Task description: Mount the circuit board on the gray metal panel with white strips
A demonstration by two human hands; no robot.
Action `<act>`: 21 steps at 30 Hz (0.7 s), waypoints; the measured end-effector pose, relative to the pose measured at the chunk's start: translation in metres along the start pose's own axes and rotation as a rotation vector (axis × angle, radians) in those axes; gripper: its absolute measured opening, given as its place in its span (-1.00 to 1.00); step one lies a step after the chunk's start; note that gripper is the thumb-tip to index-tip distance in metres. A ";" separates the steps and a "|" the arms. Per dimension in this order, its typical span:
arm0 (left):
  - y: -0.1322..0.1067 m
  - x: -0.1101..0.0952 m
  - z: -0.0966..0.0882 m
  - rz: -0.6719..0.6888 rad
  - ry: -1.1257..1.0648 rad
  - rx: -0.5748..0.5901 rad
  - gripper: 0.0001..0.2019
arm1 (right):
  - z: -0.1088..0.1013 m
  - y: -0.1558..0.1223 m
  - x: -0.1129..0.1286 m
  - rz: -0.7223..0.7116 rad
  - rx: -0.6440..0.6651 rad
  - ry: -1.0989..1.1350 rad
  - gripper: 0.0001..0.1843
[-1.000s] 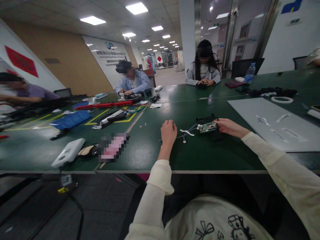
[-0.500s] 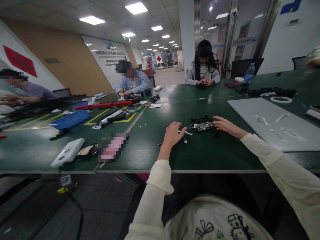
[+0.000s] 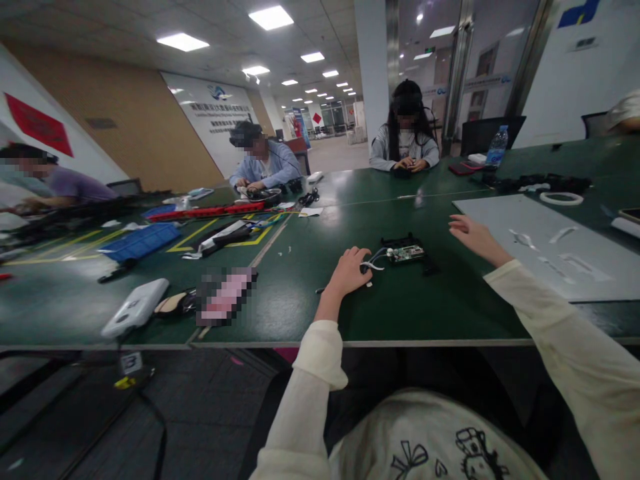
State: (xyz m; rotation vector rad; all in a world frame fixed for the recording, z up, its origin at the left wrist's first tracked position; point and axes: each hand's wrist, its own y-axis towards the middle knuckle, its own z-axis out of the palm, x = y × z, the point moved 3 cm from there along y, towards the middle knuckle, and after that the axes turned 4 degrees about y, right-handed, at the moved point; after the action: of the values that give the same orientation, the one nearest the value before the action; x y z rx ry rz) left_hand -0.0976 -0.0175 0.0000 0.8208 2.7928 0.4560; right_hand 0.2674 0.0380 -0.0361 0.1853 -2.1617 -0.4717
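A small green circuit board [image 3: 406, 253] in a black plastic frame [image 3: 403, 241] lies on the table before me. Thin grey and white cables [image 3: 377, 259] run from its left end. My left hand [image 3: 349, 272] rests low at these cables, with fingers curled round them; its palm side is hidden. A small white connector [image 3: 369, 285] shows just below the fingers. To the right of the board, my right hand [image 3: 474, 240] hovers over the table with fingers stretched out and nothing in them. It is apart from the board, near the grey mat's left edge.
At right lies a grey mat [image 3: 530, 227] with several white strips, and a tape roll [image 3: 561, 199] behind. At left are a pink phone [image 3: 227, 297], a white device [image 3: 136, 307] and a blue basket [image 3: 143, 241]. Several people sit around the table, one opposite me [image 3: 406, 133].
My right hand has moved away from the board, up and to the right. My left hand has shifted slightly, its fingers curling in at the cables. The board stays put.
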 end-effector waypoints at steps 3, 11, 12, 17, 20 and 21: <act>0.000 0.002 0.001 -0.011 -0.008 -0.006 -0.61 | -0.047 0.004 -0.022 0.036 -0.204 -0.329 -0.48; 0.001 0.003 -0.001 -0.024 -0.042 -0.014 -0.64 | -0.108 -0.009 -0.103 0.477 -0.097 -0.616 -0.58; 0.001 0.004 0.000 -0.030 -0.044 -0.013 -0.64 | -0.109 -0.010 -0.107 0.516 -0.059 -0.605 -0.60; 0.001 0.006 0.002 -0.041 -0.052 -0.020 -0.67 | -0.115 -0.013 -0.114 0.524 -0.076 -0.537 -0.76; 0.001 0.007 0.003 -0.033 -0.044 -0.027 -0.67 | -0.121 -0.016 -0.122 0.545 -0.161 -0.464 -0.73; 0.001 0.007 0.003 -0.032 -0.041 -0.028 -0.67 | -0.123 -0.017 -0.125 0.543 -0.191 -0.438 -0.69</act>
State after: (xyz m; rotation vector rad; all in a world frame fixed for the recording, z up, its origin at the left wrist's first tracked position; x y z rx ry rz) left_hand -0.1027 -0.0120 -0.0028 0.7701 2.7515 0.4665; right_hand 0.4401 0.0273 -0.0704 -0.6523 -2.4406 -0.4202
